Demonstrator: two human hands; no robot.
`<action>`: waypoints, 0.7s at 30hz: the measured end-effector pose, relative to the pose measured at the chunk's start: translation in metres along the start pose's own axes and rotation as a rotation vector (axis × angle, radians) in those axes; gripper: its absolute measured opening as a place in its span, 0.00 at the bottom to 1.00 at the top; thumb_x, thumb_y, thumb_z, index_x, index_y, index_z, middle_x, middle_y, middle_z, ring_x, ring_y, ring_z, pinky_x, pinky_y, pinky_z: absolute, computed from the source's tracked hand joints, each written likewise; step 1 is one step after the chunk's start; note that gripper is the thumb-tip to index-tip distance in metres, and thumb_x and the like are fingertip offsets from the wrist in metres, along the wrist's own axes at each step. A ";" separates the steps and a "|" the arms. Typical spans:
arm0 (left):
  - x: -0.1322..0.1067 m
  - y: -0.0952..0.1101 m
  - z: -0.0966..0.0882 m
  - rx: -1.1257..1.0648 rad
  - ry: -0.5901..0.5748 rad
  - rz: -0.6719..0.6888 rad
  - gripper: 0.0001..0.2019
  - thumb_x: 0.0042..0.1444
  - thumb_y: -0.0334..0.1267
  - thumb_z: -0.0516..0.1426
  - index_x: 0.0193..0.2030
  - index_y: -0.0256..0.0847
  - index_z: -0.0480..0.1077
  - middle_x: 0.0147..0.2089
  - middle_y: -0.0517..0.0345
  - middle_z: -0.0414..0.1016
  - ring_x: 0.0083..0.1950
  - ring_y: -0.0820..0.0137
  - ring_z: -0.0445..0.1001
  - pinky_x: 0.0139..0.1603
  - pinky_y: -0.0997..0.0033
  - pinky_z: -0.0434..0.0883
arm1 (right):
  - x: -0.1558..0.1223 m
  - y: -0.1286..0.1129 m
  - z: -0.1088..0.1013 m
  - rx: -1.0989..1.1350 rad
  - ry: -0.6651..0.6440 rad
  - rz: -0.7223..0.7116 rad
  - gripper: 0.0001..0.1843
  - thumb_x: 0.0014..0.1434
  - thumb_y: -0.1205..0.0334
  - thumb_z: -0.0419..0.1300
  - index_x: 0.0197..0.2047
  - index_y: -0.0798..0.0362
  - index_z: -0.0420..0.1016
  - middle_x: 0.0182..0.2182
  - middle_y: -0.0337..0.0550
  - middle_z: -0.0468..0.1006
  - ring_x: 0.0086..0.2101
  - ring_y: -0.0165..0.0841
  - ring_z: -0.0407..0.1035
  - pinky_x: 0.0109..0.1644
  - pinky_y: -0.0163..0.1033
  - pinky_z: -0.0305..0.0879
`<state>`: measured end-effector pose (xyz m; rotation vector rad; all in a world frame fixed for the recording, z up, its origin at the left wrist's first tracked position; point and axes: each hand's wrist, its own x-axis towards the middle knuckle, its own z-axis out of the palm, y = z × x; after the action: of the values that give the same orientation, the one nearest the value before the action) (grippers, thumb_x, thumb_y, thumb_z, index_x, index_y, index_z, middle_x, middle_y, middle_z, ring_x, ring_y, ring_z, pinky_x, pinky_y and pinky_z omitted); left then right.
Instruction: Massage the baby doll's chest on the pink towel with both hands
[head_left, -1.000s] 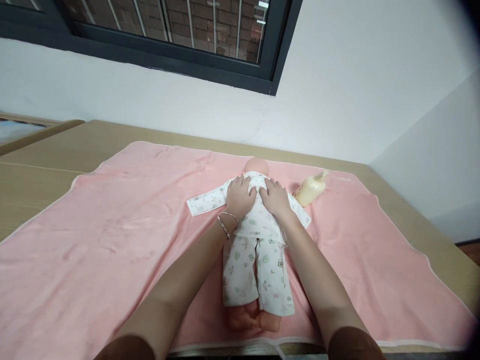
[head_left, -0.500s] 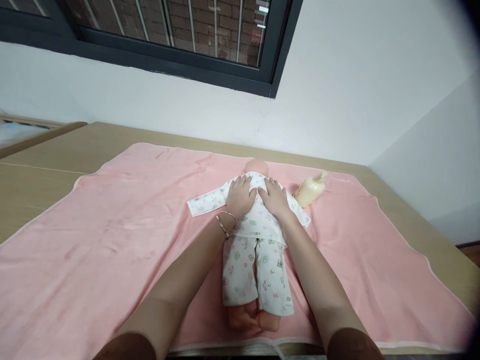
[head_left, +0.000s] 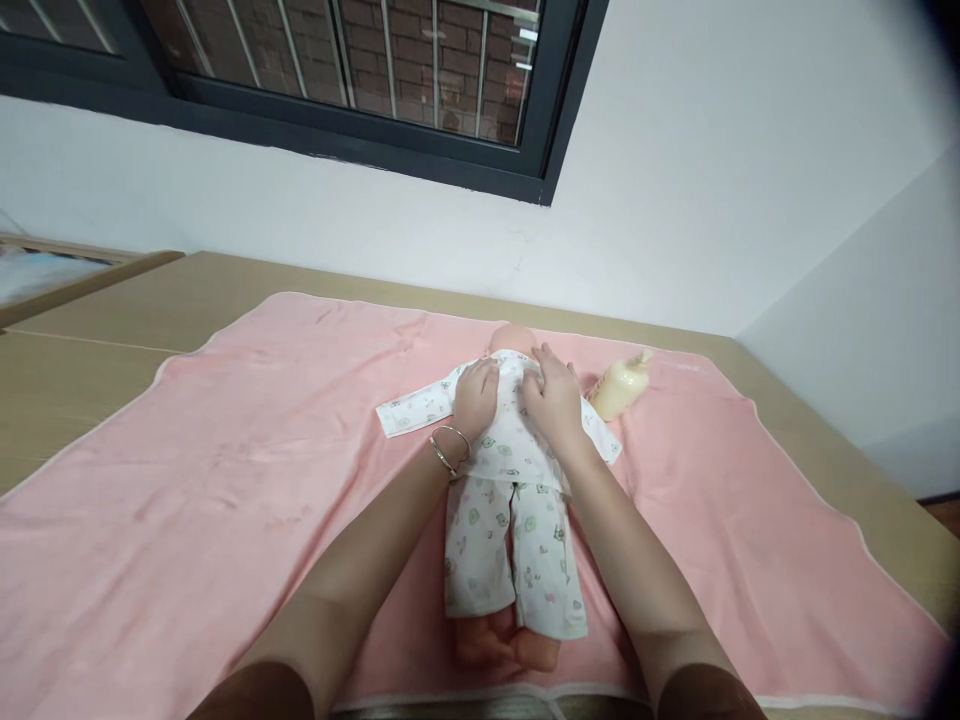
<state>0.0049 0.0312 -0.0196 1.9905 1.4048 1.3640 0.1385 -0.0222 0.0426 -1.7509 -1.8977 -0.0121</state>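
A baby doll [head_left: 510, 455] in white printed pyjamas lies stretched out, its bare head at the far end and its feet towards me. My left hand [head_left: 475, 398], with a bangle [head_left: 448, 452] at the wrist, rests on the left side of the doll's upper body near the shoulder. My right hand [head_left: 553, 400] is at the other shoulder, its fingers slightly bent and apart. Whether the right palm touches the cloth I cannot tell. Neither hand grips anything. Just right of the doll's sleeve lies a pale yellow pump bottle [head_left: 621, 388] on its side.
Beneath the doll spreads a pink blanket [head_left: 225, 460] with a white edge, on a wooden table [head_left: 105, 330]. A white wall [head_left: 660, 180] with a dark-framed window [head_left: 360, 130] rises behind. Part of a wooden-railed frame [head_left: 82, 262] shows at the far left.
My right hand has shifted slightly outward and up towards the doll's shoulder, its fingers now more bent. My left hand's fingers have drawn closer together. The doll and the bottle lie as before.
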 end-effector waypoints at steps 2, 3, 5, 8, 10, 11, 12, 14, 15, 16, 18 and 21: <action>-0.003 -0.002 0.000 -0.117 0.065 -0.038 0.28 0.73 0.46 0.37 0.58 0.38 0.74 0.61 0.45 0.78 0.64 0.62 0.74 0.69 0.55 0.68 | -0.001 -0.003 0.004 -0.040 -0.004 -0.023 0.31 0.71 0.57 0.42 0.73 0.56 0.58 0.73 0.53 0.56 0.73 0.41 0.46 0.75 0.57 0.39; -0.004 -0.002 0.000 -0.156 0.086 -0.045 0.29 0.73 0.47 0.36 0.60 0.38 0.73 0.62 0.45 0.77 0.65 0.63 0.73 0.69 0.54 0.68 | -0.001 -0.003 0.007 -0.062 -0.055 -0.032 0.31 0.71 0.55 0.43 0.73 0.54 0.58 0.74 0.52 0.54 0.74 0.43 0.43 0.75 0.59 0.38; -0.006 -0.003 0.000 -0.194 0.100 -0.038 0.30 0.73 0.49 0.36 0.63 0.38 0.70 0.65 0.45 0.75 0.67 0.62 0.71 0.70 0.53 0.67 | -0.001 -0.004 0.012 -0.082 -0.178 -0.042 0.30 0.72 0.52 0.45 0.73 0.51 0.59 0.75 0.50 0.52 0.74 0.46 0.41 0.74 0.63 0.38; -0.007 -0.003 0.000 -0.200 0.102 -0.027 0.31 0.73 0.51 0.36 0.65 0.37 0.69 0.67 0.44 0.72 0.69 0.62 0.69 0.72 0.53 0.65 | -0.001 -0.002 0.015 -0.050 -0.173 -0.021 0.30 0.73 0.51 0.43 0.73 0.52 0.60 0.75 0.52 0.51 0.73 0.47 0.44 0.73 0.62 0.42; -0.007 -0.003 0.000 -0.189 0.094 -0.028 0.31 0.73 0.52 0.36 0.66 0.37 0.68 0.67 0.44 0.72 0.70 0.61 0.69 0.72 0.53 0.65 | 0.000 -0.001 0.014 -0.040 -0.089 -0.008 0.30 0.73 0.52 0.41 0.73 0.55 0.60 0.75 0.53 0.51 0.73 0.45 0.45 0.74 0.59 0.42; -0.007 -0.003 0.001 -0.185 0.091 -0.030 0.31 0.73 0.52 0.36 0.66 0.37 0.68 0.67 0.44 0.72 0.70 0.61 0.69 0.72 0.53 0.65 | 0.000 0.000 0.014 -0.047 -0.080 -0.006 0.30 0.73 0.53 0.42 0.73 0.55 0.59 0.75 0.53 0.51 0.73 0.44 0.45 0.74 0.58 0.42; -0.007 -0.003 0.001 -0.182 0.090 -0.031 0.31 0.73 0.52 0.36 0.66 0.37 0.68 0.67 0.44 0.72 0.70 0.61 0.69 0.72 0.53 0.65 | 0.000 0.000 0.013 -0.059 -0.101 -0.008 0.30 0.73 0.53 0.43 0.73 0.54 0.59 0.75 0.53 0.51 0.73 0.44 0.45 0.74 0.59 0.41; -0.007 -0.004 0.001 -0.179 0.089 -0.026 0.31 0.73 0.53 0.36 0.65 0.37 0.68 0.67 0.44 0.72 0.70 0.62 0.69 0.72 0.54 0.65 | 0.001 -0.001 0.013 -0.080 -0.194 -0.019 0.30 0.72 0.51 0.45 0.73 0.52 0.60 0.75 0.51 0.52 0.73 0.46 0.44 0.74 0.62 0.39; -0.006 -0.005 0.000 -0.176 0.087 -0.022 0.31 0.73 0.53 0.36 0.65 0.37 0.69 0.67 0.44 0.72 0.69 0.62 0.69 0.72 0.54 0.65 | 0.000 -0.002 0.012 -0.081 -0.240 -0.024 0.30 0.72 0.50 0.46 0.73 0.51 0.59 0.75 0.51 0.52 0.73 0.47 0.44 0.74 0.64 0.39; -0.005 -0.005 0.000 -0.170 0.084 -0.020 0.31 0.73 0.53 0.36 0.64 0.37 0.69 0.66 0.43 0.73 0.69 0.62 0.70 0.71 0.54 0.66 | 0.000 -0.003 0.012 -0.076 -0.264 -0.024 0.31 0.72 0.49 0.47 0.73 0.51 0.59 0.75 0.52 0.51 0.73 0.48 0.45 0.73 0.65 0.40; -0.003 -0.004 0.000 -0.150 0.074 -0.021 0.30 0.73 0.52 0.37 0.62 0.38 0.70 0.64 0.44 0.74 0.67 0.62 0.71 0.71 0.55 0.67 | -0.001 -0.005 0.012 -0.065 -0.252 -0.012 0.32 0.71 0.49 0.47 0.73 0.52 0.59 0.75 0.53 0.51 0.72 0.49 0.46 0.73 0.66 0.41; -0.001 0.007 0.001 -0.085 0.037 -0.035 0.25 0.72 0.48 0.41 0.60 0.37 0.72 0.63 0.43 0.75 0.67 0.60 0.71 0.72 0.53 0.65 | -0.001 -0.006 0.015 -0.075 -0.213 0.009 0.30 0.72 0.54 0.46 0.73 0.53 0.59 0.75 0.53 0.52 0.72 0.49 0.46 0.73 0.65 0.42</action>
<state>0.0094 0.0273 -0.0152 1.8877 1.3677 1.4270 0.1269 -0.0187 0.0312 -1.8741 -2.0629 0.1123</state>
